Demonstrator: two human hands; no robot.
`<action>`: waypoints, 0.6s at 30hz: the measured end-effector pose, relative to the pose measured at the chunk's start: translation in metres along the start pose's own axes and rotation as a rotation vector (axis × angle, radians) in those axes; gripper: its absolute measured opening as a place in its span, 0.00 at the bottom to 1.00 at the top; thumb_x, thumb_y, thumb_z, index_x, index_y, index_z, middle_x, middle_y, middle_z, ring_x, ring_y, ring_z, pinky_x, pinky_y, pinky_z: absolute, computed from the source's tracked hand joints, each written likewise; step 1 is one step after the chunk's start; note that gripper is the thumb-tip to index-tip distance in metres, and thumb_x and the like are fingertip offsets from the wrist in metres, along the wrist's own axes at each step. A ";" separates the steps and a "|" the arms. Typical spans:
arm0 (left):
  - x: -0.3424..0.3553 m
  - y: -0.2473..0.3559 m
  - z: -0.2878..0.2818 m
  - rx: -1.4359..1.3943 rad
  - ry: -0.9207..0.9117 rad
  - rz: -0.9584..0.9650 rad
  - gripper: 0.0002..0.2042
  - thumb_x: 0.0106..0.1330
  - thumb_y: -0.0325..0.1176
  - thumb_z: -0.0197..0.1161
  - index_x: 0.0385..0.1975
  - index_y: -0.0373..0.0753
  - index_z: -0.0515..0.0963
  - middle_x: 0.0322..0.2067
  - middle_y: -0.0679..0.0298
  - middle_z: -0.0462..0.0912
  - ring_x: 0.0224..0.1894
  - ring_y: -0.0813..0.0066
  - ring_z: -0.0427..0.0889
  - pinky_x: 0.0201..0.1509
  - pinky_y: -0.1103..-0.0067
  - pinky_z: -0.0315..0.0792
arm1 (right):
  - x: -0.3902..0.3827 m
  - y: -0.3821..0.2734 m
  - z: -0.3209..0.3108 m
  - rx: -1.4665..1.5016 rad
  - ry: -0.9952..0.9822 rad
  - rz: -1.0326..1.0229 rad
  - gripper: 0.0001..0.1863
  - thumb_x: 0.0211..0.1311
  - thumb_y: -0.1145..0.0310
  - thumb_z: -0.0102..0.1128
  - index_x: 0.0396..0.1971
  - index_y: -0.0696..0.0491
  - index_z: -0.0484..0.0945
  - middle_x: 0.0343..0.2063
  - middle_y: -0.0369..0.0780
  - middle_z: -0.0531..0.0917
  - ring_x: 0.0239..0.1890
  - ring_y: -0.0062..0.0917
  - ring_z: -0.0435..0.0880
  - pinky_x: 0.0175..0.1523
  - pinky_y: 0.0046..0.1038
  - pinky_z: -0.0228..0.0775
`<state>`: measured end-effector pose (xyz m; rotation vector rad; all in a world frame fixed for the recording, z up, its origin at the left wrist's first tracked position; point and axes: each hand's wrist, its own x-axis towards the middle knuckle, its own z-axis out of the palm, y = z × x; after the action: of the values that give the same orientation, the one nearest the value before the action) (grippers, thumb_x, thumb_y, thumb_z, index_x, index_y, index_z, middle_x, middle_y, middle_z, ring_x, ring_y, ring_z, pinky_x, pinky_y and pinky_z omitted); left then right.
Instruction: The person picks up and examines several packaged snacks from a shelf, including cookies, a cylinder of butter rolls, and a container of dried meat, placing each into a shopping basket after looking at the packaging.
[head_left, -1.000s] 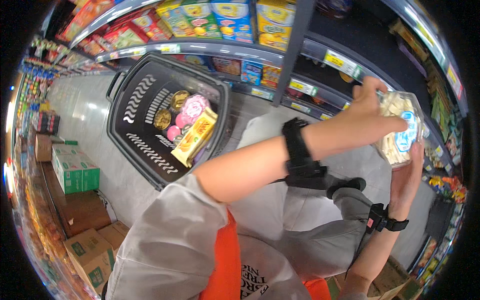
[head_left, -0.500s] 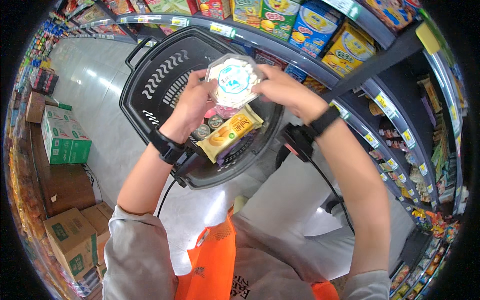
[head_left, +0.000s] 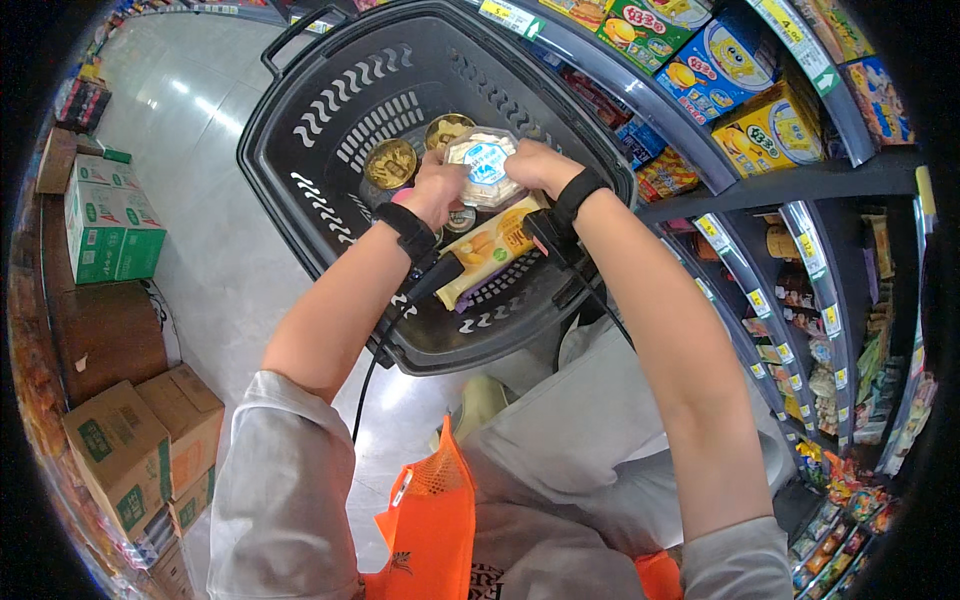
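A clear octagonal plastic tub [head_left: 485, 170] with white contents and a blue-and-white label is held level between my two hands, inside the mouth of a black shopping basket [head_left: 300, 265]. My left hand [head_left: 432, 192] is closed on its left side, and my right hand [head_left: 542, 167] grips its right side. Just below lies a yellow biscuit packet [head_left: 492, 250], tilted. Beyond my left hand are a round gold-coloured container [head_left: 390, 163] and a similar one [head_left: 448, 130], partly covered by the tub. Small round-lidded items show beneath my left hand, mostly hidden.
Shelves with boxed snacks [head_left: 768, 130] curve along the right, close to the basket rim. Cardboard cartons [head_left: 120, 455] and green-and-white boxes [head_left: 112, 220] stand on the left beyond the tiled floor [head_left: 200, 120]. Black cables hang from both wrist straps.
Both hands have brought the tub down into the basket, still gripping it. The gold-coloured round containers have come into sight, and the view has shifted.
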<state>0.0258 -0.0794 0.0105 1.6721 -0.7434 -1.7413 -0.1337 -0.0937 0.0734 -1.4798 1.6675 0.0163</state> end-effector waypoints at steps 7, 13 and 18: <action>-0.004 -0.005 -0.004 0.032 0.001 0.079 0.28 0.57 0.31 0.67 0.58 0.37 0.66 0.37 0.59 0.80 0.29 0.72 0.80 0.27 0.78 0.74 | 0.001 0.012 0.004 -0.205 0.070 -0.037 0.20 0.50 0.67 0.53 0.39 0.65 0.81 0.45 0.56 0.79 0.50 0.46 0.79 0.53 0.37 0.72; -0.015 -0.001 0.004 0.106 -0.056 0.148 0.21 0.60 0.31 0.66 0.53 0.34 0.72 0.36 0.63 0.81 0.31 0.77 0.80 0.28 0.81 0.74 | -0.009 0.017 -0.002 -0.238 0.108 -0.041 0.19 0.51 0.67 0.53 0.39 0.65 0.79 0.43 0.57 0.80 0.48 0.46 0.80 0.52 0.38 0.71; -0.021 0.003 0.002 0.110 -0.093 0.124 0.19 0.61 0.31 0.66 0.52 0.34 0.75 0.36 0.63 0.83 0.29 0.79 0.79 0.29 0.80 0.74 | -0.008 0.023 -0.001 -0.312 0.036 -0.041 0.19 0.50 0.67 0.52 0.37 0.64 0.81 0.43 0.57 0.80 0.48 0.47 0.80 0.52 0.39 0.72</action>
<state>0.0248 -0.0660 0.0267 1.5882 -0.9807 -1.7279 -0.1532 -0.0812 0.0672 -1.7533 1.7202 0.2386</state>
